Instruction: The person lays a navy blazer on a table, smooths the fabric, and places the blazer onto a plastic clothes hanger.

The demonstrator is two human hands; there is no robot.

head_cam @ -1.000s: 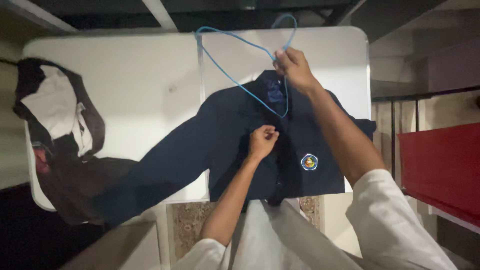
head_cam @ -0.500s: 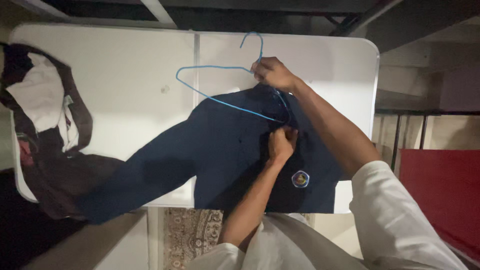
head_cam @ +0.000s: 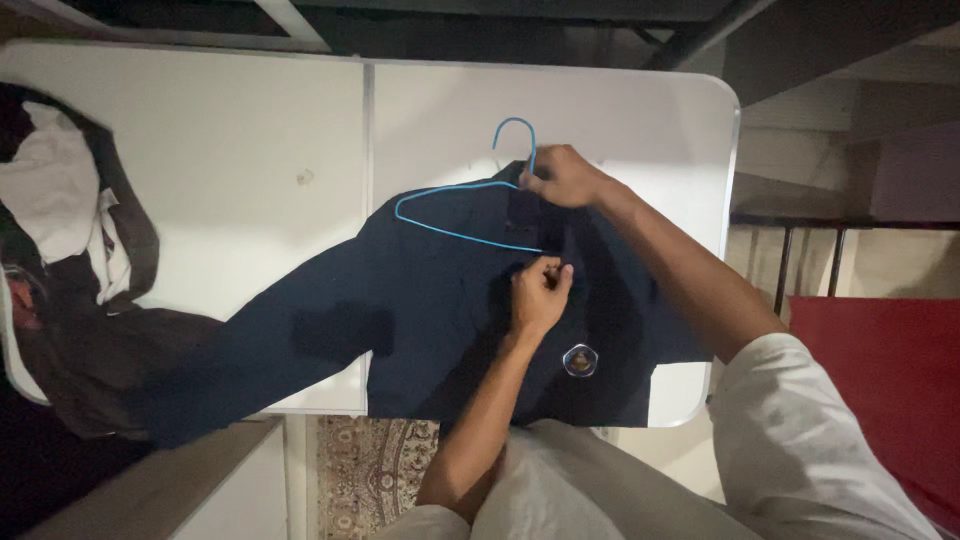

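Fingers of the right hand (head_cam: 563, 176) are pinching shut around the neck of the blue hanger (head_cam: 470, 210), just under its hook, and that grip is holding the wire flat against the top of the jacket (head_cam: 450, 300). Holding it at the neck seems to be giving control over the whole triangle, which is lying across the collar and the left shoulder area of the cloth. The left hand (head_cam: 540, 292) is closing on the jacket's front edge near the middle, fingers curled tight on a fold of fabric, apparently lifting or parting it so the hanger's near end can go under.

The jacket is lying open-side up on the white counter (head_cam: 250, 150), collar toward the far edge, one long sleeve trailing off to the left over the counter's near edge; spread flat like this, it is staying put while both hands are working at it. A round badge (head_cam: 580, 359) is showing on its chest.

Counting: one hanger, one navy jacket, one badge, two hands busy. At the far left, a heap of dark and white clothes (head_cam: 70, 250) is sitting on the counter, well apart; how many pieces, I cannot tell.
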